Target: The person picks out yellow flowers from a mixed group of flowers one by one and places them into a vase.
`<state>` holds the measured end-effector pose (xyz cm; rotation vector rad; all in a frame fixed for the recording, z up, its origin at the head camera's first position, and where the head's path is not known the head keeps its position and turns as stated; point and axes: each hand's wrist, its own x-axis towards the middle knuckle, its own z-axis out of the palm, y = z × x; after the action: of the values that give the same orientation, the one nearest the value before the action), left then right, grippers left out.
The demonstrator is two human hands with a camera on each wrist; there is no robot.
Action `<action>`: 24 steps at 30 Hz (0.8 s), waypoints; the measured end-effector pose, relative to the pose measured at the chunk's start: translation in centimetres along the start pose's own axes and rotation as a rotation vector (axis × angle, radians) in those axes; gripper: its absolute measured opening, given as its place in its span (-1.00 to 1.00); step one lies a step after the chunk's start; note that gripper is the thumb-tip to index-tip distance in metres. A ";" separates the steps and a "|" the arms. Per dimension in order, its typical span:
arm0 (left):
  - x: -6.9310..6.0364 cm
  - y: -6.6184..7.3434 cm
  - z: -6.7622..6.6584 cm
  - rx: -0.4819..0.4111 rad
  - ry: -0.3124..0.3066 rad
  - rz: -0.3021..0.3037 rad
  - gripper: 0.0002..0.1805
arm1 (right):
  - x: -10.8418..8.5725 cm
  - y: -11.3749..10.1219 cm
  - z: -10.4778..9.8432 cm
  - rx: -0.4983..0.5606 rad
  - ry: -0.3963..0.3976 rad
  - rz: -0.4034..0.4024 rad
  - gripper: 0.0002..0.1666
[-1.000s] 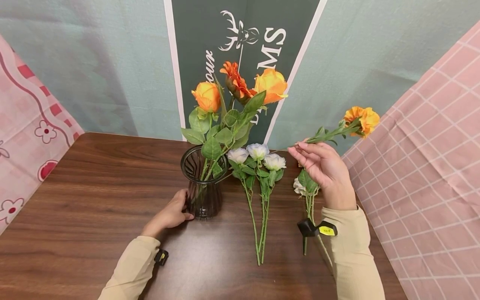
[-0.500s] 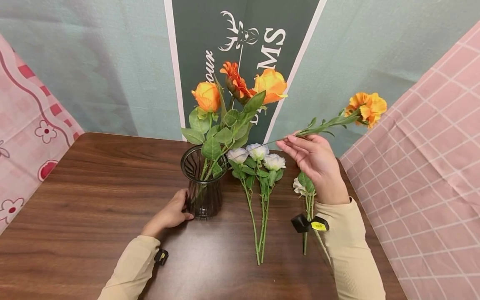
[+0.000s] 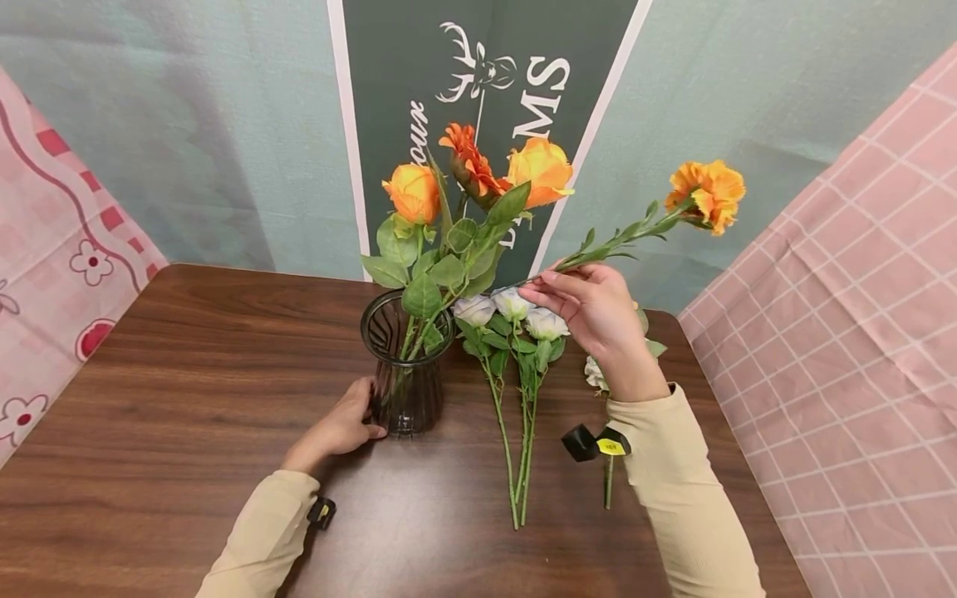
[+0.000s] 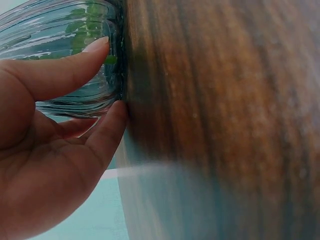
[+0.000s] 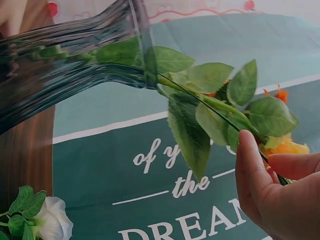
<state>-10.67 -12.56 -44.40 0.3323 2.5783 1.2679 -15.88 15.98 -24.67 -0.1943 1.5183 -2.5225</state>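
Note:
A dark ribbed glass vase stands upright on the table, holding two orange roses and a red-orange flower. My left hand holds the vase low down; the left wrist view shows the thumb across the glass and fingers beneath. My right hand pinches the thin stem of an orange carnation, whose bloom leans up to the right. In the right wrist view the stem runs toward the vase's rim; whether its tip is inside I cannot tell.
Several pale bluish-white roses lie right of the vase, stems toward me. Farther right, a white flower and other stems lie partly under my right arm. A printed cloth hangs behind the wooden table.
My right hand has moved left, toward the vase, with the carnation in it. The carnation's bloom has risen. My left hand and the vase have stayed put.

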 end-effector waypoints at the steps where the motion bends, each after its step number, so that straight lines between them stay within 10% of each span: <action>1: 0.0 0.0 0.0 0.000 -0.001 -0.003 -0.30 | 0.1 0.1 0.1 -0.015 -0.005 0.001 -0.77; 24: 0.1 -0.3 0.1 0.000 0.003 -0.004 -0.30 | 0.5 2.7 1.9 -0.352 -0.083 0.049 -0.92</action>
<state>-10.73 -12.66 -44.68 0.3257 2.5804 1.2675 -15.73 12.96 -26.16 -0.3022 1.8959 -2.1634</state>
